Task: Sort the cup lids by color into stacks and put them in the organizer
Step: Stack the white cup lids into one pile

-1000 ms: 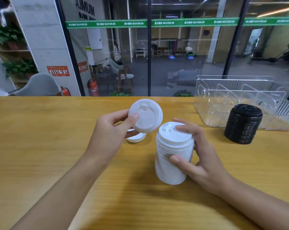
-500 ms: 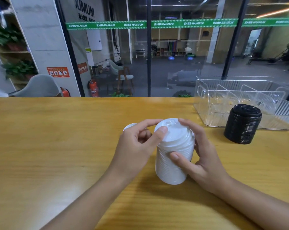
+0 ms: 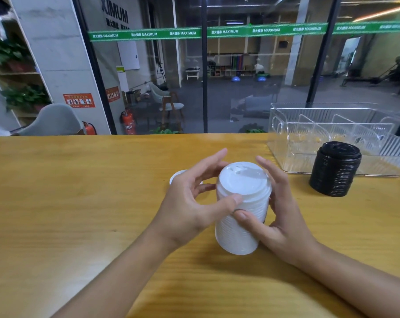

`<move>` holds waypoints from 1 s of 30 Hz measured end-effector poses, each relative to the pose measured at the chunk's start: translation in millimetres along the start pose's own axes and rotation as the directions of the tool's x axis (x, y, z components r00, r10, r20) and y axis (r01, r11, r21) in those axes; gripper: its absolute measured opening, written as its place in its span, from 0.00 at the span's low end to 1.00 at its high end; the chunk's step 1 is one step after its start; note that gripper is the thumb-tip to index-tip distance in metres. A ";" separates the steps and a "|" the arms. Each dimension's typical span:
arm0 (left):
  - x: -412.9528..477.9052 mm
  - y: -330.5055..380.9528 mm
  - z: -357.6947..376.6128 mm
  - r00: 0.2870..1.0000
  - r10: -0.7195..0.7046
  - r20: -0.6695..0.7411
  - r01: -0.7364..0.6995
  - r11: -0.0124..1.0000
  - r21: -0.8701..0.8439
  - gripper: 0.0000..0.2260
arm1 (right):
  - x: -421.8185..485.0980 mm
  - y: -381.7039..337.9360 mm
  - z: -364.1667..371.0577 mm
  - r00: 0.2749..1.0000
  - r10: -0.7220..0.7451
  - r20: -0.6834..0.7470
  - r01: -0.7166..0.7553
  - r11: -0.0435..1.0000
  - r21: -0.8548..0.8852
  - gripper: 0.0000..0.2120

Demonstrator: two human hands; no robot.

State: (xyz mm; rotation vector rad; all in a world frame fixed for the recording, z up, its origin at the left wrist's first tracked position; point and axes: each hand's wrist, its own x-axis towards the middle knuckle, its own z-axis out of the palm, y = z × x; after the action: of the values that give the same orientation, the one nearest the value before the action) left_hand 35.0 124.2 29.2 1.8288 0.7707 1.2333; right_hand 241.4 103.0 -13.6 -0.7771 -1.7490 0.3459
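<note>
Thumb work: left hand (image 3: 190,203), fingers splayed loose, presses the top lid (image 3: 242,180) down, seemingly to seat it. Right hand (image 3: 279,210) wraps the white stack (image 3: 238,235) on the table (image 3: 56,203), steadying it.

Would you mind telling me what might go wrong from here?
The tall white lid stack, held between the left hand and right hand, may splay or topple if lifted. One loose white lid lies behind the left hand and could be forgotten. The black lid stack stands before the organizer, easy to knock.
</note>
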 end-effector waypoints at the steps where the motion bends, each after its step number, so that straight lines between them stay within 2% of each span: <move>1: -0.3 0.5 2.1 1.000 0.005 -0.027 -0.005 1.000 -0.002 0.36 | 0.1 0.0 0.4 1.000 0.002 -0.001 -0.002 1.000 0.005 0.40; 3: -1.0 1.9 7.0 0.997 0.011 -0.075 -0.008 0.999 0.040 0.35 | -0.2 0.5 -0.2 1.000 0.005 0.003 -0.005 1.000 0.003 0.41; 7: -2.9 4.9 16.4 0.989 0.014 -0.149 0.006 0.991 0.132 0.31 | 1.2 2.3 -2.1 1.000 -0.004 0.008 0.004 0.999 -0.034 0.35; 13: -5.5 6.2 11.9 0.998 -0.028 -0.057 0.030 0.999 0.036 0.27 | 0.6 2.3 -2.0 1.000 0.009 0.016 -0.008 0.999 -0.038 0.33; 23: -3.7 2.6 15.8 0.994 -0.035 -0.102 0.042 0.997 0.062 0.27 | -0.2 -0.7 -0.7 0.999 0.010 0.039 -0.008 0.999 -0.035 0.40; 30: -7.6 0.6 22.5 0.995 -0.028 -0.098 0.031 0.999 0.031 0.26 | 2.4 -1.2 0.7 0.998 -0.042 0.038 0.043 0.998 -0.040 0.25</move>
State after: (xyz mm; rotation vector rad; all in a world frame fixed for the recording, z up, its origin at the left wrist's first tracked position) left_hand 53.5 111.6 21.3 1.7871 0.8730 1.3055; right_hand 240.0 103.8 -11.3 -0.7658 -1.8098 0.2987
